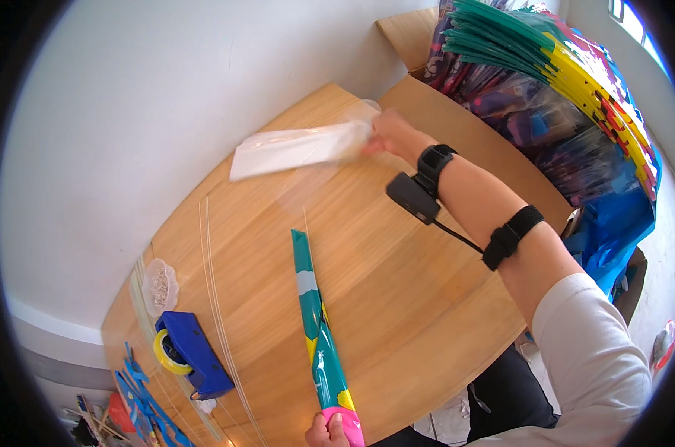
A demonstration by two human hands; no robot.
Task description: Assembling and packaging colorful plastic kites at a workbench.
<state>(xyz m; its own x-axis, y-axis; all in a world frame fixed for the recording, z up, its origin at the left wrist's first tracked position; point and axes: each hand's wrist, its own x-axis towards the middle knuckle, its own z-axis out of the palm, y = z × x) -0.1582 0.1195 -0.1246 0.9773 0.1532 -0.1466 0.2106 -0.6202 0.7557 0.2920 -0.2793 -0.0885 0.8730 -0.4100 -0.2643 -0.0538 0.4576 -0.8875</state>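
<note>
Close to the front edge of the table, my left hand (327, 431) grips the pink end of a long, narrow folded strip of glossy plastic film (322, 350), coloured teal, yellow, grey and pink. The strip's far end points toward the table's back. My right hand (394, 137) reaches to the far side, its fingers blurred by motion and closed at the edge of a clear plastic sleeve (301, 191). That sleeve is smeared and see-through. Beside those fingers lies a flat stack of white, translucent plastic sleeves (293, 150).
At the left stand a blue tape dispenser (194, 356) and a small clear dish of pale bits (160, 287). Thin white sticks (217, 302) lie along the wooden table (419, 298). A cardboard box (464, 138) at the right holds bagged goods beneath stacked colourful film (553, 67).
</note>
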